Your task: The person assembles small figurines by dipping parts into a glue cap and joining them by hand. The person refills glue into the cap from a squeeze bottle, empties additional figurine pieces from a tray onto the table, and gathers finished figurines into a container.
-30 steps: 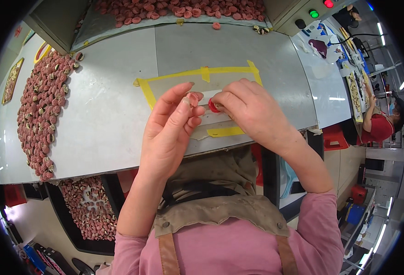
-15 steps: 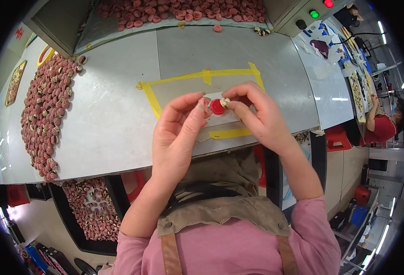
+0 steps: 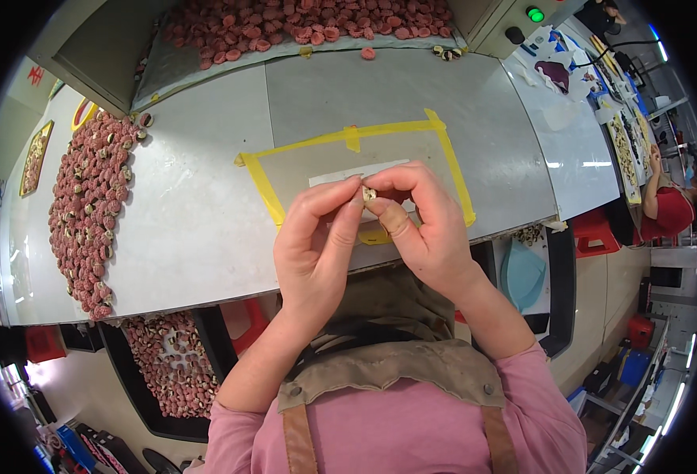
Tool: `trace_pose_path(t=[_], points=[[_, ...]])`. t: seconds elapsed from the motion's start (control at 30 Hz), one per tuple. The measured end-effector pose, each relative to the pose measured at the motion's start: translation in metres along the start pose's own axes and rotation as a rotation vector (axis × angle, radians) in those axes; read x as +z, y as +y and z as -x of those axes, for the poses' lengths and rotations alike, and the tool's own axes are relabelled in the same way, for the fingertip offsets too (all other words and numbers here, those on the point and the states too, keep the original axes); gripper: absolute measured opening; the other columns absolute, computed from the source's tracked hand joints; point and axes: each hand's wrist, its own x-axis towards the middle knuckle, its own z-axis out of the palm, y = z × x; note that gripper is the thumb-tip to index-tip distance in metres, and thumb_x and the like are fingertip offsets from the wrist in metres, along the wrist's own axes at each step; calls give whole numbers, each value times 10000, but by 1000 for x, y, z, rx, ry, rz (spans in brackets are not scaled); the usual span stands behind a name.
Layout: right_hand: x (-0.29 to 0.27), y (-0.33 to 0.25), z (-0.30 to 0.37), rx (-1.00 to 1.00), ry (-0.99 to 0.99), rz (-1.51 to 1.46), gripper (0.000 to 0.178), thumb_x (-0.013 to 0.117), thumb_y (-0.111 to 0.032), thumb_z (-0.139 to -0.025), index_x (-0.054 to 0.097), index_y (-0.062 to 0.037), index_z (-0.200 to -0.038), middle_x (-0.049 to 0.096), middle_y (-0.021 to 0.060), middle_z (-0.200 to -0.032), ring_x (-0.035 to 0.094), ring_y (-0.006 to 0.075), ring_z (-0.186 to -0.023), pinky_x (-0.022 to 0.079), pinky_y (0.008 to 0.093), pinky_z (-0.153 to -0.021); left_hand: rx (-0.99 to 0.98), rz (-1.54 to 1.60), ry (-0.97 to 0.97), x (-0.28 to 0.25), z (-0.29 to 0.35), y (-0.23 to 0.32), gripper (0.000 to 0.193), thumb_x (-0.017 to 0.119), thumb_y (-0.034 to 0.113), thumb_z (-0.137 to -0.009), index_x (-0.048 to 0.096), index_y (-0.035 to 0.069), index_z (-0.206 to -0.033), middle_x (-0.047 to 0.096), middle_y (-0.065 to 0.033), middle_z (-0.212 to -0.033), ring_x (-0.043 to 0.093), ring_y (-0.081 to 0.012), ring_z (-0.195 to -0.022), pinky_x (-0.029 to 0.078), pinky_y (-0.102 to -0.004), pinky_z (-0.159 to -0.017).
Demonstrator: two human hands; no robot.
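Note:
Both hands meet above the taped rectangle on the table, fingertips pinched together. My right hand (image 3: 430,237) pinches a small cream-coloured piece with dark marks (image 3: 370,194) between thumb and forefinger. My left hand (image 3: 317,253) is closed too, its thumb and forefinger up against the same piece. Whether a pink shell-like piece sits between the left fingertips is hidden. Under the hands lies a white strip (image 3: 325,181), framed by yellow tape (image 3: 309,141).
Pink ridged shells (image 3: 309,24) fill the box at the back. A long heap of pink-and-cream pieces (image 3: 88,213) covers the table's left side. Below the edge stand a black tray of similar pieces (image 3: 175,363) and another tray with a blue scoop-like thing (image 3: 522,275). A co-worker (image 3: 668,212) is at far right.
The hands have come together, bringing the cream piece to the left fingertips. The pink piece in my left hand and the round red thing on the table no longer show. The whole view has shifted slightly.

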Motion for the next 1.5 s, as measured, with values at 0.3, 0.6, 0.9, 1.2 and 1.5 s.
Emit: trace_pose_path(t=[0.3,0.6,0.9,1.2,1.5], points=[[-7,6,10,-179,1,80,305,628,-245,-889,556,-46,-1108,522,112,-1133,525,235,-1027,452,324,-848,-173,151,-132,-1,-3,11,425,543,48,-935,400,26,-1335,594,-97,-1072,577,-131,-978,482,-273,-856],[-5,16,16,-200,-36,42,217,606,-197,-891,552,-38,-1029,550,119,-1058,543,262,-974,465,340,-829,-16,-92,-170,6,7,-1,553,622,-14,-833,389,14,-1334,595,-81,-996,577,-127,-917,478,-266,-827],[0,19,13,-328,8,192,320,680,-23,-773,567,-30,-1072,576,132,-1070,556,290,-1002,463,361,-866,-28,-102,-104,3,7,3,410,596,3,-853,486,9,-1248,593,-74,-1039,582,-122,-920,486,-264,-814],[6,8,27,-254,-17,181,194,597,-65,-875,569,-5,-1058,580,139,-1069,546,269,-1021,411,347,-924,218,-1175,101,-115,-72,37,199,605,227,-877,624,72,-999,643,-115,-887,616,-254,-857,495,-365,-721],[5,11,34,-186,6,79,142,524,-52,-921,562,6,-1046,559,115,-1079,515,234,-1050,372,324,-956,508,-1842,318,-236,-110,33,228,676,260,-746,653,137,-937,554,-63,-985,478,-253,-1038,362,-401,-895]])
